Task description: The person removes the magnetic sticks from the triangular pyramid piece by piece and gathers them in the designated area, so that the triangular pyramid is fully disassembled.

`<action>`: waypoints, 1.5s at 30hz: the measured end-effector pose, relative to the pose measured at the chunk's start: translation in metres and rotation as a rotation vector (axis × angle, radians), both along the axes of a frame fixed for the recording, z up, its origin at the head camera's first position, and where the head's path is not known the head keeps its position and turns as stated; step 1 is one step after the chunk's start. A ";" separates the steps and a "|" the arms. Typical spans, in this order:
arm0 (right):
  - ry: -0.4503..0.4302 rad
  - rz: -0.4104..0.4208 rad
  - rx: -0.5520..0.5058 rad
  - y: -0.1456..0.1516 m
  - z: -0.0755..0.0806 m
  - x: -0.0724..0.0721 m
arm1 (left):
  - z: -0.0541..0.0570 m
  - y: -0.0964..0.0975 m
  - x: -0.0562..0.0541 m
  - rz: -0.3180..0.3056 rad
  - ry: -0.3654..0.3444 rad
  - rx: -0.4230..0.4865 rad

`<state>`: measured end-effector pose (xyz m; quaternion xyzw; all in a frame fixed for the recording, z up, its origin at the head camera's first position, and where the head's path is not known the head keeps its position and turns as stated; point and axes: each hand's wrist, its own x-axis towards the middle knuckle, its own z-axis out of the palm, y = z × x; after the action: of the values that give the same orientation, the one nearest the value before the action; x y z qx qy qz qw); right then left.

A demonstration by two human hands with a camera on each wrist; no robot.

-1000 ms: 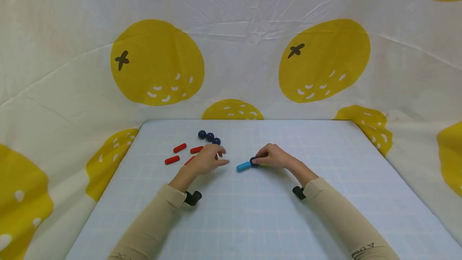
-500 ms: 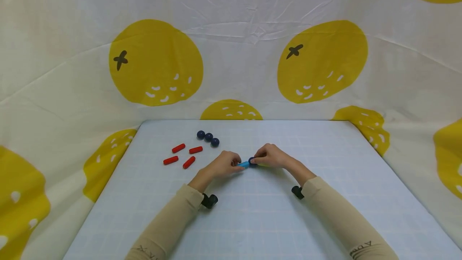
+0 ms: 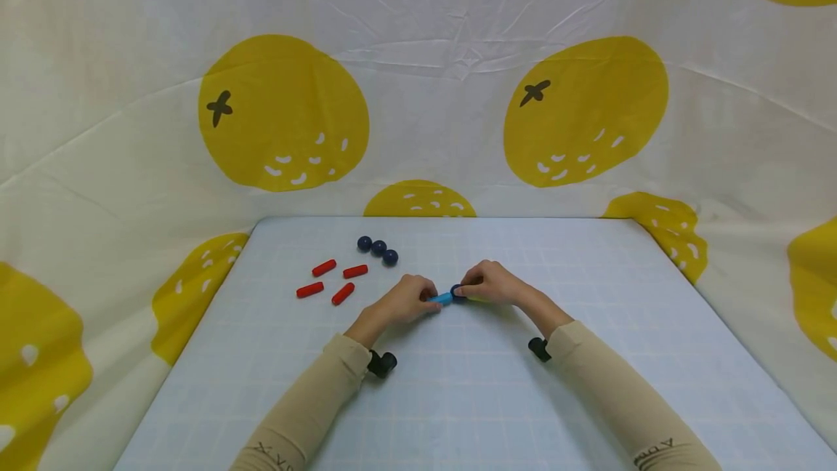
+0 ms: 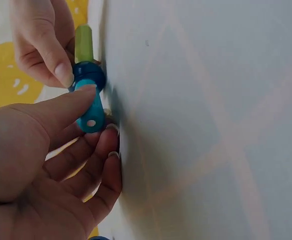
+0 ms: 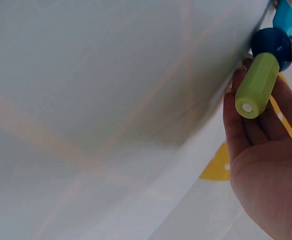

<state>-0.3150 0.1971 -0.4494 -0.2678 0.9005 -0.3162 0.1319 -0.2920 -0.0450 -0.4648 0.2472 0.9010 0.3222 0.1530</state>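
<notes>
My left hand [image 3: 402,299] pinches a light blue toy rod [image 4: 92,119] between thumb and fingers, low over the table. A pale dot shows in the rod's near end. Its other end meets a dark blue ball [image 5: 269,42], which my right hand [image 3: 495,283] grips with thumb and fingertips. From the ball's opposite side sticks out a yellow-green rod [image 5: 258,85], lying over the right fingers in the right wrist view. Rod, ball and rod form one nearly straight line. In the head view the right hand covers most of the yellow-green rod.
Several red rods [image 3: 343,294] lie apart on the left of the white table [image 3: 425,413]. Behind them, 3 dark blue balls [image 3: 378,248] sit in a slanting row. A cloth with yellow fruit prints [image 3: 284,111] hangs around the table's back and sides.
My left hand has moved right, away from beside the red rods, and taken hold of the light blue rod. The right hand has stayed in place on the ball.
</notes>
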 end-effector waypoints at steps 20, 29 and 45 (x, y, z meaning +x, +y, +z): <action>-0.019 -0.043 0.045 0.001 0.001 0.002 | 0.002 -0.053 0.025 0.265 0.082 -0.038; -0.010 -0.033 0.037 0.002 0.002 0.002 | -0.001 -0.079 0.031 0.429 0.092 -0.119; -0.026 -0.089 0.127 -0.003 0.008 0.007 | 0.007 -0.081 0.032 0.462 0.099 -0.173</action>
<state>-0.3076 0.1940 -0.4417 -0.2145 0.9279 -0.2674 0.1462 -0.2595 -0.1262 -0.4578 0.0363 0.9642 0.2577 0.0515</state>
